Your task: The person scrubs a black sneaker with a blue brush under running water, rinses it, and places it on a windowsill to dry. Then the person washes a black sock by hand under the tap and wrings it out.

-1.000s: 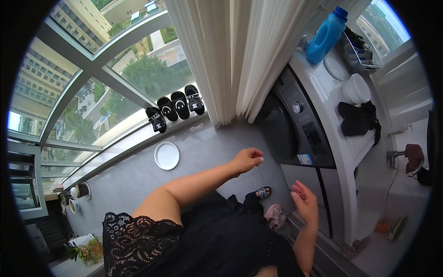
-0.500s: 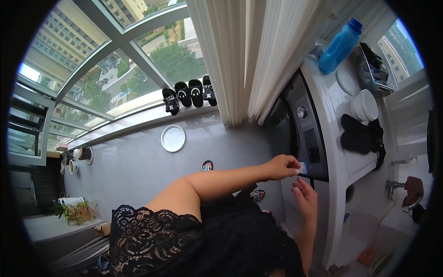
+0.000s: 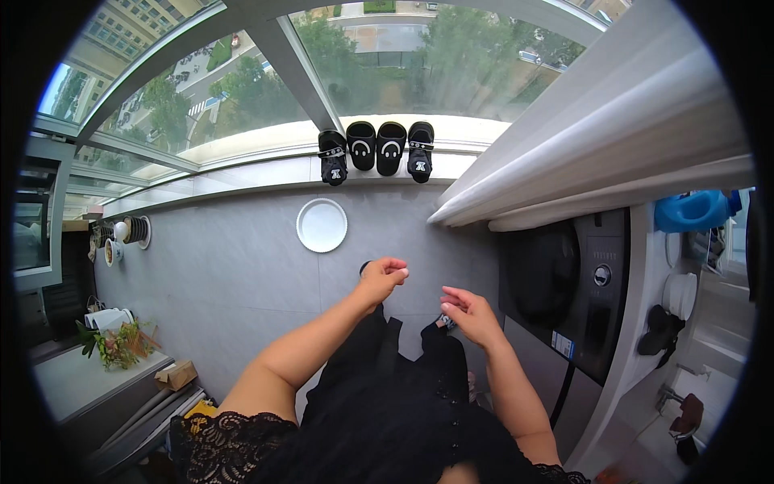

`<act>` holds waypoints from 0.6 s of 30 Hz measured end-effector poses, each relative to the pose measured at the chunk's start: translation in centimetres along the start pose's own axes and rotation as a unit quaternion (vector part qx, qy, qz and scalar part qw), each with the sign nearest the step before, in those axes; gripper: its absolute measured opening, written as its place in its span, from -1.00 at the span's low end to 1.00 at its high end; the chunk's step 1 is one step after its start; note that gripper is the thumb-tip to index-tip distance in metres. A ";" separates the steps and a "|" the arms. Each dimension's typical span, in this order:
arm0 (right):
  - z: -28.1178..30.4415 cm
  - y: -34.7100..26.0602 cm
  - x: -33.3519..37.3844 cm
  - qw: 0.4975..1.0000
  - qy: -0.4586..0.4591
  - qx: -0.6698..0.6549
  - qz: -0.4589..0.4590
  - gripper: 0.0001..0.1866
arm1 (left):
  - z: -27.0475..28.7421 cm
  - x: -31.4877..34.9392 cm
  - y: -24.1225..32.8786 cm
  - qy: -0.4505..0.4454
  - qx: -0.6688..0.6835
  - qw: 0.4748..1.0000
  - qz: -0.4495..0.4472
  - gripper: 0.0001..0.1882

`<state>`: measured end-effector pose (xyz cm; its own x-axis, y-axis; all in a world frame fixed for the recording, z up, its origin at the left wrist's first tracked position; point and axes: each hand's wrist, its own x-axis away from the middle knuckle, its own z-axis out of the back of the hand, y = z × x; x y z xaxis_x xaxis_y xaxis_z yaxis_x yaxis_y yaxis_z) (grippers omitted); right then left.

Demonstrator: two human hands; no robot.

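My left hand [image 3: 382, 281] is over the grey floor with its fingers curled toward the thumb. The fingertips lie close to the thumb, and anything between them is too small to make out. Facing it across a gap, my right hand [image 3: 472, 315] has its fingers stretched out and parted from the thumb, with nothing in it. Beyond my left hand a round white dish [image 3: 322, 226] lies on the floor. To the right of my right hand stands a dark front-loading washing machine [image 3: 601, 242] with a blue-and-white sticker [image 3: 562, 345] on its front.
Several black slippers [image 3: 376, 149] stand on the ledge below the window. A white curtain [image 3: 597, 169] hangs at the right, partly over the washer. A blue bottle [image 3: 689, 212] stands on the counter beyond it. A potted plant [image 3: 119, 345] and stacked pots [image 3: 137, 231] are at the left.
My view has turned toward the window. Both hands have moved away from the washer's front, where the left was beside the sticker, and are now over the floor.
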<state>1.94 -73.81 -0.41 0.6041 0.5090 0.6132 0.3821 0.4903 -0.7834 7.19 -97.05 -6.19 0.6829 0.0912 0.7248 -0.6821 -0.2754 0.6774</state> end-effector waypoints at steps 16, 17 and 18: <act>-0.7 9.1 -51.5 0.961 0.266 -0.071 -0.009 0.07 | 4.8 -14.3 -12.4 0.169 0.212 0.957 0.100 -0.72; -0.1 8.8 -54.7 0.953 0.300 -0.001 -0.033 0.08 | 5.1 -14.6 -14.0 0.180 0.218 0.952 0.116 -0.72; 0.4 8.0 -57.3 0.939 0.332 0.068 -0.057 0.09 | 5.5 -14.8 -15.8 0.196 0.224 0.946 0.129 -0.73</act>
<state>-29.86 -98.80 -41.72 0.8852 -0.0822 0.4579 0.4039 0.6242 -0.6687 9.24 -99.36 -28.32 0.2995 0.2885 0.9094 -0.5743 -0.7066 0.4134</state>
